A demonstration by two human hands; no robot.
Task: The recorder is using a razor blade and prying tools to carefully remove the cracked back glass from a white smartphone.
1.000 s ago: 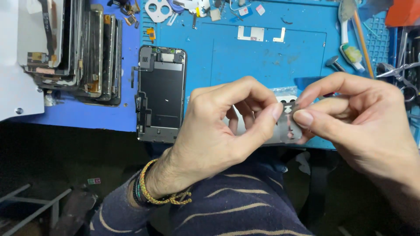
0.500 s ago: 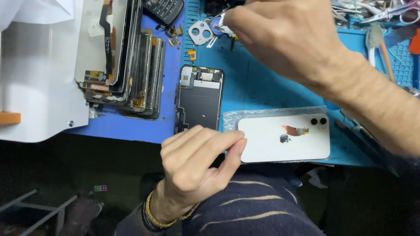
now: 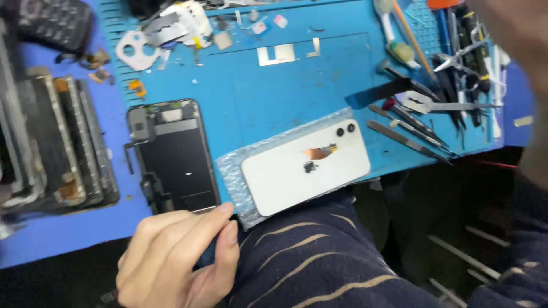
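The white phone back (image 3: 305, 168) is seen just right of the left hand (image 3: 177, 259), long axis running left-right; fingers (image 3: 197, 228) together, empty. The right hand's fingers cannot be told.

A blurred right arm (image 3: 522, 68) is cut off by the upper right edge, its hand out of view, while the left hand (image 3: 177, 259) runs off the bottom edge and stacked screens (image 3: 51, 142) blur at left.
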